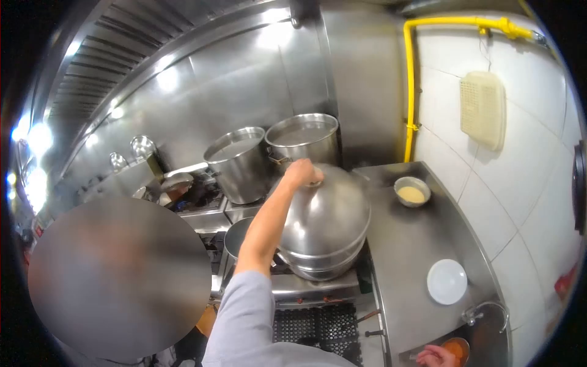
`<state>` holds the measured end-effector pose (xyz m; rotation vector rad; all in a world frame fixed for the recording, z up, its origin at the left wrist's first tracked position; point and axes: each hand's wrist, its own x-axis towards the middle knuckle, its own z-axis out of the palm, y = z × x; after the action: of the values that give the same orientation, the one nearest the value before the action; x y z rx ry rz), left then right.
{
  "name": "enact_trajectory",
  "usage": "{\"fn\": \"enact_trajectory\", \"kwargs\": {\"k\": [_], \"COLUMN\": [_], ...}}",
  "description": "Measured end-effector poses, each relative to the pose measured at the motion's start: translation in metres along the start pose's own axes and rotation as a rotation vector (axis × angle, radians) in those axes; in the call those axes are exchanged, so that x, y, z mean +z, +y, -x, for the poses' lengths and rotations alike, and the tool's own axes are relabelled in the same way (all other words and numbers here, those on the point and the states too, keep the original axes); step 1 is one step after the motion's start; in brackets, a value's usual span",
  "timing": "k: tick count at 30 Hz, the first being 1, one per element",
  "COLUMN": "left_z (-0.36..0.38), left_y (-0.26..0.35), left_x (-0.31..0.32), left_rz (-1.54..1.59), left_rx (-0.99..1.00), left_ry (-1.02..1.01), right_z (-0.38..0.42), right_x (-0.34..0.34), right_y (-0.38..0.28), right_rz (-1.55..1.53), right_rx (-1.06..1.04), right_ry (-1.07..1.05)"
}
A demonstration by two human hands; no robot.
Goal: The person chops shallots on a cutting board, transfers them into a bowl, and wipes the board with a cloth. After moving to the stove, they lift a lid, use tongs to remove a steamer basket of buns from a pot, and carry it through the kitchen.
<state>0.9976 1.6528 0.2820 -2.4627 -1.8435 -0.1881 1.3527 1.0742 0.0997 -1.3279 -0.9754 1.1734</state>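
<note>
My left hand [304, 174] is closed around the knob on top of a large domed metal lid [324, 214]. The lid sits over a wide steel steamer pot [324, 266] on the stove, and the pot's lower walls show beneath it. At the bottom edge, my right hand [436, 356] is partly cut off, its fingers loosely bent and pointing left with nothing visible in them. It overlaps the near side of a bowl with orange contents [455, 348] by the sink. Left of the steamer, a dark pan [235, 238] is partly hidden behind my left forearm.
Two tall stockpots [241, 174] stand at the back of the stove. On the steel counter [397, 269] to the right are a bowl of pale yellow food [412, 192], a white plate [447, 282] and a faucet [483, 315]. A large blurred patch covers the lower left.
</note>
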Motion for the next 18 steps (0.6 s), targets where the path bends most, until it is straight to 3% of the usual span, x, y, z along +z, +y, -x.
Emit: {"fn": "enact_trajectory", "kwargs": {"k": [2,4,5,7,10,12,15,18], "left_z": [0.021,0.04,0.05,0.067,0.056,0.041,-0.003,-0.062], "left_y": [0.01,0.009,0.014,0.008,-0.027,-0.06,-0.118,-0.185], "left_x": [-0.015,-0.022,-0.042,-0.077,-0.118,-0.141,-0.162,-0.174], "left_rz": [0.06,0.139,0.112,0.163,0.378,0.387,0.204,0.137], "left_rx": [0.091,0.252,0.203,0.247,0.214,0.3,0.276,0.189], "left_ry": [0.114,0.38,0.293,0.381,0.42,0.51,0.65,0.626], "right_z": [-0.019,-0.036,-0.051,-0.075,-0.102,-0.111,-0.121,-0.118], "right_x": [-0.002,0.008,0.018,0.037,0.07,0.093,0.139,0.191], "right_y": [0.001,-0.004,-0.01,-0.016,-0.016,-0.011,0.007,0.023], "right_rz": [-0.024,-0.038,0.007,0.06,0.01,0.014,-0.029,-0.045], "right_rx": [0.077,0.182,0.139,0.126,0.102,0.135,0.179,0.188], "right_ry": [-0.003,-0.002,0.019,0.037,0.021,-0.039,0.043,0.158]}}
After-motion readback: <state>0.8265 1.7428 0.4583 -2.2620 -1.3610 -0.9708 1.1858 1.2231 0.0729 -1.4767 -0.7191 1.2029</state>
